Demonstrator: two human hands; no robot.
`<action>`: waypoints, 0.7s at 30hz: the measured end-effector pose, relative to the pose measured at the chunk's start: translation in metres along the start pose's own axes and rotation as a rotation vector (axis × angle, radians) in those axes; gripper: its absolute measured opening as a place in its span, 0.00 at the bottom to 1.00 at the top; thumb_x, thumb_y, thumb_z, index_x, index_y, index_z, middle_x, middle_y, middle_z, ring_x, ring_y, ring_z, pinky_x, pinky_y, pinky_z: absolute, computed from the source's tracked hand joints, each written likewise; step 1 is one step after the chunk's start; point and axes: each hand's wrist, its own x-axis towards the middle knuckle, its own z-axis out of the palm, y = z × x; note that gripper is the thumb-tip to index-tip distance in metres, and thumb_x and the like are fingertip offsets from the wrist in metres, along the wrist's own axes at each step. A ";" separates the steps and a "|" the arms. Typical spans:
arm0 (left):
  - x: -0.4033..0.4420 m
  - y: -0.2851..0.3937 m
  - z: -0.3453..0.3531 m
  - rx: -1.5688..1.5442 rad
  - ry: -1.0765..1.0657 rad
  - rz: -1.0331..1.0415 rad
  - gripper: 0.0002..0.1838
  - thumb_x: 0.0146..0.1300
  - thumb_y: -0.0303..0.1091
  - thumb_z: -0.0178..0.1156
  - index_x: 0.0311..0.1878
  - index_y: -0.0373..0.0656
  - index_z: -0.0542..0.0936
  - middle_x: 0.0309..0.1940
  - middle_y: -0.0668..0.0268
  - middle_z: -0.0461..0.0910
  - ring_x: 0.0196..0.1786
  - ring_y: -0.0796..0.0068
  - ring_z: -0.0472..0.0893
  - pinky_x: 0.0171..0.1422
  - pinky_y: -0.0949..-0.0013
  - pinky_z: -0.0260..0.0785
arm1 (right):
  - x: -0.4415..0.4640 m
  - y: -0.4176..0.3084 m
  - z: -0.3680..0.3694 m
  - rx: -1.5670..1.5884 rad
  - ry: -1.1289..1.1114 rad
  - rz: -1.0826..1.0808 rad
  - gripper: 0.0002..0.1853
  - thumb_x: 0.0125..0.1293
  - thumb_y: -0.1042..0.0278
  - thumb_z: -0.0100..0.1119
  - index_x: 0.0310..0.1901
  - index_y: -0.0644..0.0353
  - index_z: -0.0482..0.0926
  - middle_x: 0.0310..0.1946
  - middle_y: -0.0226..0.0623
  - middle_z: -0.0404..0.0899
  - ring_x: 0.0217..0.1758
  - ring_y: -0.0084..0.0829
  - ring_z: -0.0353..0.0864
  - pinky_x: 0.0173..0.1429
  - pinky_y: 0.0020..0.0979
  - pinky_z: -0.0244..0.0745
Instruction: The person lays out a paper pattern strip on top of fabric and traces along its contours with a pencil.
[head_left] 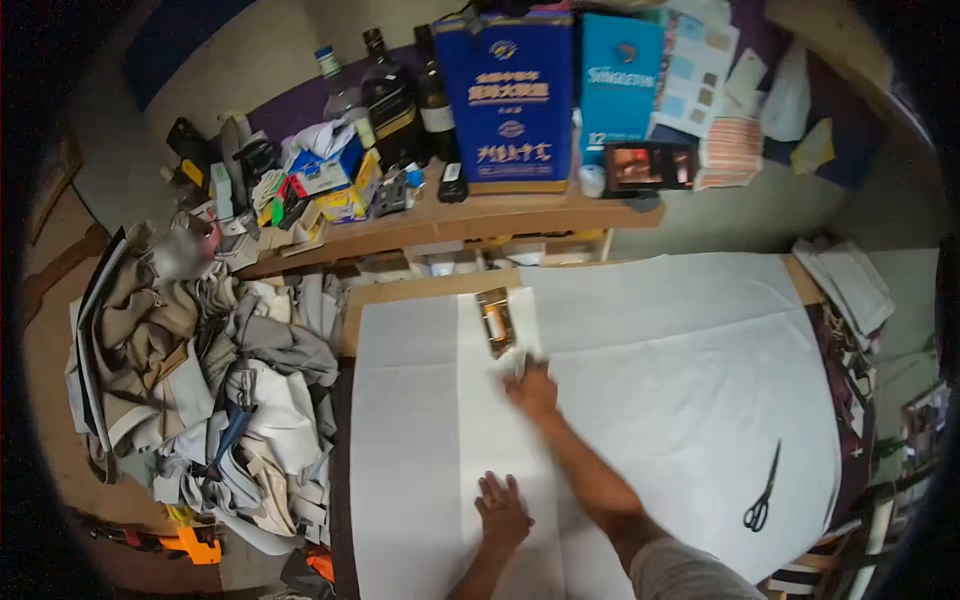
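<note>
A large light-grey fabric sheet (690, 390) covers the table, and a whiter strip (487, 430) runs lengthwise over its left part. My left hand (503, 512) lies on the strip with its fingers spread. Further up the strip, my right hand (535, 390) has its fingers drawn together, smeared by motion; a small pale thing seems to be at the fingertips, but I cannot make it out. Just beyond that hand rests a shiny brown-and-gold oblong block (494, 322). Black-handled scissors (765, 495) lie on the sheet to the right.
At left is a heap of fabric pieces (220, 370), with an orange tool (195, 543) below it. Behind the table, a shelf (420, 222) carries bottles (388, 105), a blue box (506, 105), a teal box (617, 85) and a small lit screen (648, 166). Folded cloth (848, 285) lies at right.
</note>
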 end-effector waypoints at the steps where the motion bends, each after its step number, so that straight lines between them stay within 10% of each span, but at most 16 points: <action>1: -0.001 -0.001 0.001 -0.027 -0.006 -0.026 0.67 0.59 0.60 0.76 0.88 0.39 0.45 0.85 0.30 0.26 0.87 0.27 0.32 0.85 0.27 0.38 | -0.052 0.004 -0.031 0.032 -0.109 0.067 0.38 0.62 0.36 0.71 0.65 0.56 0.78 0.63 0.55 0.78 0.61 0.57 0.83 0.58 0.53 0.83; 4: -0.010 0.005 -0.019 -0.111 0.027 -0.019 0.62 0.58 0.51 0.79 0.86 0.38 0.51 0.85 0.31 0.37 0.87 0.28 0.38 0.84 0.29 0.44 | -0.217 0.041 -0.066 0.171 0.093 0.036 0.23 0.67 0.45 0.68 0.43 0.60 0.84 0.45 0.50 0.85 0.50 0.57 0.84 0.54 0.49 0.82; 6: -0.013 0.007 -0.026 -0.116 0.027 -0.037 0.62 0.56 0.50 0.80 0.86 0.39 0.53 0.86 0.33 0.40 0.88 0.33 0.40 0.84 0.31 0.46 | -0.307 0.026 -0.134 0.195 -0.299 0.359 0.23 0.71 0.47 0.64 0.33 0.61 0.75 0.42 0.49 0.83 0.48 0.54 0.83 0.51 0.51 0.75; 9: -0.022 0.007 -0.033 -0.136 0.050 -0.015 0.61 0.56 0.50 0.80 0.85 0.40 0.54 0.86 0.34 0.41 0.88 0.35 0.41 0.85 0.33 0.47 | -0.425 0.080 -0.145 0.149 -0.590 0.189 0.21 0.77 0.45 0.53 0.45 0.55 0.85 0.50 0.51 0.84 0.66 0.46 0.78 0.68 0.46 0.72; 15: -0.085 -0.002 0.027 -0.126 0.173 0.053 0.53 0.65 0.52 0.72 0.85 0.40 0.55 0.85 0.34 0.42 0.88 0.34 0.42 0.85 0.33 0.47 | -0.505 0.140 -0.177 0.008 -1.046 -0.124 0.19 0.75 0.46 0.56 0.49 0.53 0.87 0.52 0.50 0.85 0.64 0.48 0.80 0.67 0.47 0.76; 21: -0.234 -0.014 0.121 -0.047 0.208 0.197 0.48 0.71 0.54 0.65 0.84 0.37 0.58 0.86 0.35 0.44 0.88 0.34 0.43 0.86 0.31 0.44 | -0.564 0.112 -0.186 -0.037 -0.326 -0.040 0.15 0.70 0.52 0.64 0.46 0.54 0.86 0.46 0.54 0.86 0.45 0.56 0.87 0.48 0.52 0.83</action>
